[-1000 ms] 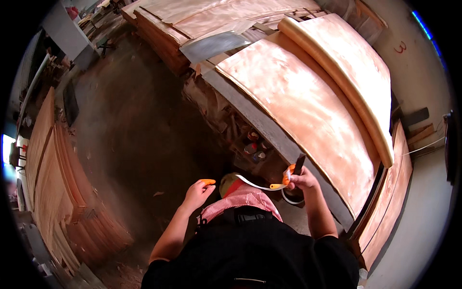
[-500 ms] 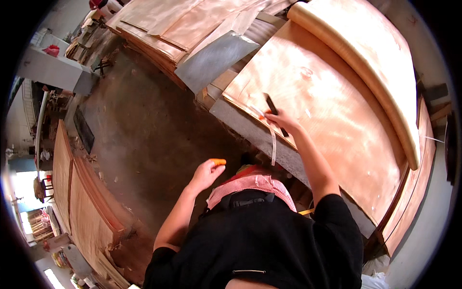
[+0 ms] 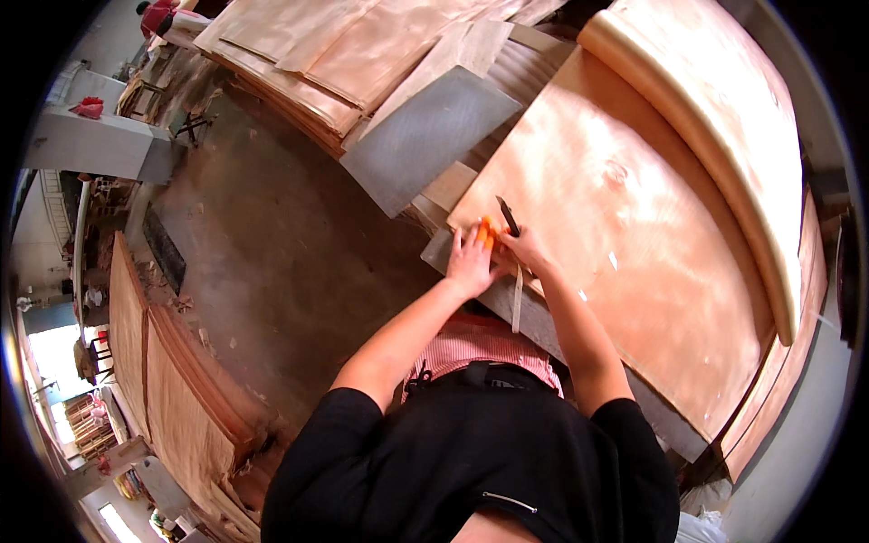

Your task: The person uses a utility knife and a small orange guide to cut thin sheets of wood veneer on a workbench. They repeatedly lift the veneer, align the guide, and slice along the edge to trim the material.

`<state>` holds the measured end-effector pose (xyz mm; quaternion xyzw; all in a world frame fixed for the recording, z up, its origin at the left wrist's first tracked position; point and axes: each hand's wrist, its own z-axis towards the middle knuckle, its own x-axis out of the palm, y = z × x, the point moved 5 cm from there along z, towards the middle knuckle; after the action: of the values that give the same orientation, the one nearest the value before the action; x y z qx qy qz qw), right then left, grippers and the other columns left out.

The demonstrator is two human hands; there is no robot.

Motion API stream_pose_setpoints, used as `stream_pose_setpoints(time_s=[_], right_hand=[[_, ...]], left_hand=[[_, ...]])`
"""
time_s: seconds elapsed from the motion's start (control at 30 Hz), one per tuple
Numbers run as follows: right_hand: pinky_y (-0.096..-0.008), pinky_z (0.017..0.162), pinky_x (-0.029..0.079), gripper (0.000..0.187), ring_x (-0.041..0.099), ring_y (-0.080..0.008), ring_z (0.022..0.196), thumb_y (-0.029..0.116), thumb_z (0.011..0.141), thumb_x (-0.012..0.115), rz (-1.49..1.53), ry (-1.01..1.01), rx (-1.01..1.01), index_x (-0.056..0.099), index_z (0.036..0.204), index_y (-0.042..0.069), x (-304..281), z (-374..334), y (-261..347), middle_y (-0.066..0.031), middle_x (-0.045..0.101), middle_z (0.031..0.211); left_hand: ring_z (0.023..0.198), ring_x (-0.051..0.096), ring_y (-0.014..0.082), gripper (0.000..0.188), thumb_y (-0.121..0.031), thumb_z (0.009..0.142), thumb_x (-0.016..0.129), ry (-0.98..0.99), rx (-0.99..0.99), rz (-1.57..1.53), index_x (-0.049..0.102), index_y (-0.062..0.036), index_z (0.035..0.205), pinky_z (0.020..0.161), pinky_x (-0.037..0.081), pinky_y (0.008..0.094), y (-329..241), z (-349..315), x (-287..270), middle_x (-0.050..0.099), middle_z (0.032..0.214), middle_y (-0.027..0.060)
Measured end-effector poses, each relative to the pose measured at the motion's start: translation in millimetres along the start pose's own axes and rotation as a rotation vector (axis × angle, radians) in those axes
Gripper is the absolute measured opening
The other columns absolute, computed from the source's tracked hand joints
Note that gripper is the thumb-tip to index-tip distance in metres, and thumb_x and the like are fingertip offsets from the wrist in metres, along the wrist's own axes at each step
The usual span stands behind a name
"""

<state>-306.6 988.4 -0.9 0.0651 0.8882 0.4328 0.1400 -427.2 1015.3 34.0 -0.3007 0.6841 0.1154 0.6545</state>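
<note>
My left hand (image 3: 469, 266) lies on the near left edge of a large tan wood veneer sheet (image 3: 579, 181), its fingers stretched out and apart. What look like orange finger covers (image 3: 487, 233) show at its fingertips. Close beside it, my right hand (image 3: 529, 251) is closed around a slim black knife-like tool (image 3: 508, 215), its tip pointing up and away over the sheet. A narrow pale strip (image 3: 517, 303) hangs below the right hand past the sheet's edge; whether that hand also pinches it is hidden.
A rolled veneer edge (image 3: 701, 149) curves along the sheet's far right. Left of the sheet rests a grey metal plate (image 3: 430, 136), near a veneer stack (image 3: 308, 54). More boards (image 3: 181, 371) stand at left across the dark floor (image 3: 281, 235). A person in red (image 3: 158, 18) is far back.
My left hand has moved up and right from beside my waist onto the sheet's edge, next to my right hand. The right hand still holds the black tool. My view has shifted slightly.
</note>
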Motion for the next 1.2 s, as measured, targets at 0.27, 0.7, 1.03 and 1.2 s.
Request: stream_pose_setpoints(time_s=[0.27, 0.7, 1.03, 1.2], right_hand=[[-0.0235, 0.049, 0.040, 0.015, 0.051, -0.0104, 0.052, 0.017, 0.075, 0.052, -0.654, 0.082, -0.085, 0.061, 0.071, 0.005, -57, -11, 22, -0.0023, 0.055, 0.057], [-0.0219, 0.043, 0.034, 0.020, 0.046, -0.0066, 0.048, 0.021, 0.078, 0.057, 0.118, -0.142, 0.101, 0.064, 0.074, 0.003, -92, 61, 38, 0.0000, 0.053, 0.055], [-0.0241, 0.049, 0.039, 0.020, 0.052, -0.0097, 0.055, 0.022, 0.077, 0.054, -0.551, -0.158, 0.025, 0.060, 0.071, 0.005, -126, 55, 44, -0.0018, 0.057, 0.059], [-0.0193, 0.038, 0.024, 0.021, 0.033, -0.0036, 0.041, 0.025, 0.081, 0.054, 0.495, -0.275, 0.133, 0.058, 0.082, 0.004, -207, -9, 14, 0.0052, 0.037, 0.049]], left_hand=[[0.126, 0.014, 0.0270, 0.085, -0.052, 0.069, 0.055, 0.047, 0.050, -0.094, 0.023, -0.0003, 0.129, 0.101, 0.011, 0.0480, 2, 0, -12, 0.019, 0.135, 0.0148], [0.106, 0.039, 0.0328, 0.051, -0.029, 0.071, 0.060, -0.068, 0.205, -0.349, 0.046, 0.0030, 0.108, 0.093, 0.028, 0.0412, 22, 124, -33, 0.041, 0.114, 0.0198], [0.125, 0.019, 0.0247, 0.076, -0.045, 0.067, 0.058, 0.091, 0.323, 0.058, 0.033, -0.0011, 0.124, 0.101, 0.009, 0.0467, 3, 142, -28, 0.028, 0.132, 0.0135], [0.114, 0.038, 0.0244, 0.065, -0.046, 0.068, 0.058, 0.105, 0.415, 0.094, 0.046, -0.0018, 0.115, 0.094, 0.027, 0.0442, -4, 160, -56, 0.043, 0.120, 0.0135]])
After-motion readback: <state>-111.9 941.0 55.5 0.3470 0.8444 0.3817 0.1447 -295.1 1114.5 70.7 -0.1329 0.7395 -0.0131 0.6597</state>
